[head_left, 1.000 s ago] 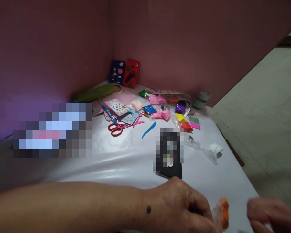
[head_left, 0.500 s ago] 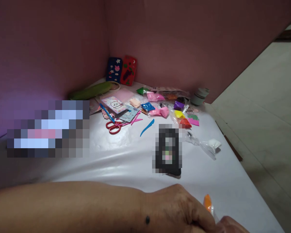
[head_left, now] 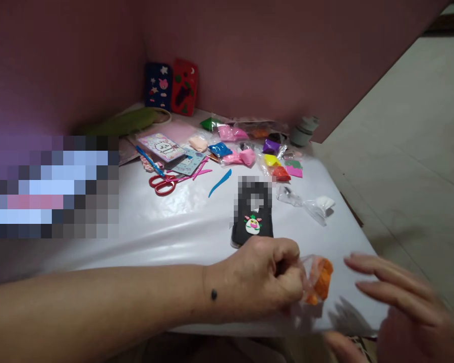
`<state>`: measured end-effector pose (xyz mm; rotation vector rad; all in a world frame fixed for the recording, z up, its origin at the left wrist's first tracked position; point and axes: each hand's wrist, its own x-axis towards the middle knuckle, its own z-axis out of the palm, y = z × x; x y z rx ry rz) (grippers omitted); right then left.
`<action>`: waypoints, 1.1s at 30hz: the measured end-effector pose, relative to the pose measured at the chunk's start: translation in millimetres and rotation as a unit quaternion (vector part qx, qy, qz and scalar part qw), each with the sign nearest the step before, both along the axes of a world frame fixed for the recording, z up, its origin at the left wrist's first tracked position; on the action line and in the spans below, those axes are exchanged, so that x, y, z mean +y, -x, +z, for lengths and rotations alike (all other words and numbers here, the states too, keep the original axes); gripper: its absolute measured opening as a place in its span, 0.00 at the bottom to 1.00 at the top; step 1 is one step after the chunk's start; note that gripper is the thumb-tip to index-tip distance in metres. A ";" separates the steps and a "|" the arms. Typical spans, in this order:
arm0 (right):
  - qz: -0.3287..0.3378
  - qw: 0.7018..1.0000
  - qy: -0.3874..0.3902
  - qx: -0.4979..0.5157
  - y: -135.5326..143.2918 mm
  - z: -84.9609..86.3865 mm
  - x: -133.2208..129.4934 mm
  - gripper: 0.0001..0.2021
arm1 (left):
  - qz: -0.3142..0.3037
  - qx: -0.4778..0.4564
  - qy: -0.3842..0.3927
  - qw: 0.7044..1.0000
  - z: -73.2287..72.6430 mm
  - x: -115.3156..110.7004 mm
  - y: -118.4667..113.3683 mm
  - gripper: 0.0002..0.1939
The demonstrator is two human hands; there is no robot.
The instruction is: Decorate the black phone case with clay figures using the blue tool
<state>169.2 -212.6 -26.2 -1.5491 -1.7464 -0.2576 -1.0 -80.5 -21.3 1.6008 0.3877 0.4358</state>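
Observation:
My left hand (head_left: 263, 275) is closed in a fist around the gathered end of a clear plastic bag of orange clay (head_left: 323, 280), which juts out to the right above the table's front edge. Apart from the bag, at the lower right, my right hand (head_left: 404, 302) has its fingers spread and holds nothing; it is slightly blurred. Just behind my left hand lies a black phone case (head_left: 254, 212) with a small white, green and pink figure on it. Part of the case is pixelated.
Red scissors (head_left: 164, 184), a blue modelling tool (head_left: 220, 182) and a blue pen (head_left: 149, 160) lie further back. Several coloured clay packets, including a white one (head_left: 324, 205), spread rightward. A grey jar (head_left: 303, 132) stands by the wall, near decorated blue (head_left: 158, 85) and red (head_left: 184, 86) cases.
Both hands have risen into view from the bottom edge. My right hand has come away from the orange clay bag and opened. The camera view has shifted, so the table's front edge shows.

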 end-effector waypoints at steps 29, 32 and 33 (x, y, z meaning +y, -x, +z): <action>0.035 0.933 0.245 0.260 -1.6 12.9 32.8 0.27 | -0.023 -0.046 -0.171 0.984 6.7 14.2 0.6 0.09; 0.053 0.876 0.296 0.377 -1.4 12.9 34.4 0.27 | -0.016 -0.049 -0.193 0.980 8.2 13.0 1.2 0.08; 0.058 0.852 0.313 0.416 -1.4 12.9 34.5 0.27 | -0.013 -0.047 -0.202 0.978 8.5 12.2 1.6 0.08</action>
